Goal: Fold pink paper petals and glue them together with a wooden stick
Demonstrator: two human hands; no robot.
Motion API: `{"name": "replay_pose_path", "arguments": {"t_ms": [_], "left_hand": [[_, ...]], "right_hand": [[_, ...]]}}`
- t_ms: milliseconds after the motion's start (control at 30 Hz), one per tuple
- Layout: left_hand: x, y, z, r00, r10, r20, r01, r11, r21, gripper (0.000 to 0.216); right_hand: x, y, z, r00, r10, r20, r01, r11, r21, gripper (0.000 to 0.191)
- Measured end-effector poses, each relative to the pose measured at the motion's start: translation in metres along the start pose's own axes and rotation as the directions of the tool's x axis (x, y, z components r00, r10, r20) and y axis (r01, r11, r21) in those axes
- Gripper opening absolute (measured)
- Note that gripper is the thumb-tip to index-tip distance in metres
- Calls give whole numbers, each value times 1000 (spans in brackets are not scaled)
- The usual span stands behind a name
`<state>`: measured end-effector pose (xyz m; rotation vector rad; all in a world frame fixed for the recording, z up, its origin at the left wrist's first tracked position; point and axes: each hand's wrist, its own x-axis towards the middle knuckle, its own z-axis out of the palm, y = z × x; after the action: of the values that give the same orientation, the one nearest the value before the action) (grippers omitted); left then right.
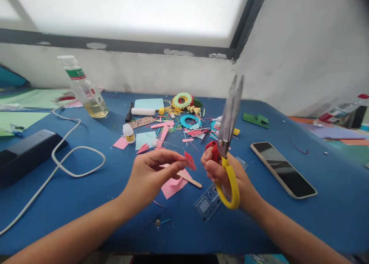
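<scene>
My left hand pinches a small folded piece of pink paper between thumb and fingertips, above the middle of the table. Facing it, my right hand grips scissors with one yellow and one red handle; their blades point up and look nearly closed. Beneath my left hand lie a pink paper sheet and a wooden stick. A clear stencil ruler is partly hidden under my right hand. Another pink folded piece rests just beyond my left hand.
Paper scraps and a blue paper ring clutter the table's back middle. A small glue bottle and a tilted clear bottle stand left. A white cable loops near a dark box. A phone lies right.
</scene>
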<state>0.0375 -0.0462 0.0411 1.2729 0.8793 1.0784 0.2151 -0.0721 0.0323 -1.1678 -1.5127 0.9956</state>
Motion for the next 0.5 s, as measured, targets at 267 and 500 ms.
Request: {"name": "replay_pose_path", "arguments": {"t_ms": [267, 500], "left_hand": [[-1, 4, -11, 967, 225, -116, -240, 962, -132, 3], [-4, 9, -7, 929, 331, -164, -350, 931, -106, 14]], "right_hand": [[7, 10, -31, 839, -534, 101, 378, 439, -815, 47], [10, 7, -37, 726, -659, 198, 372, 134, -918, 50]]}}
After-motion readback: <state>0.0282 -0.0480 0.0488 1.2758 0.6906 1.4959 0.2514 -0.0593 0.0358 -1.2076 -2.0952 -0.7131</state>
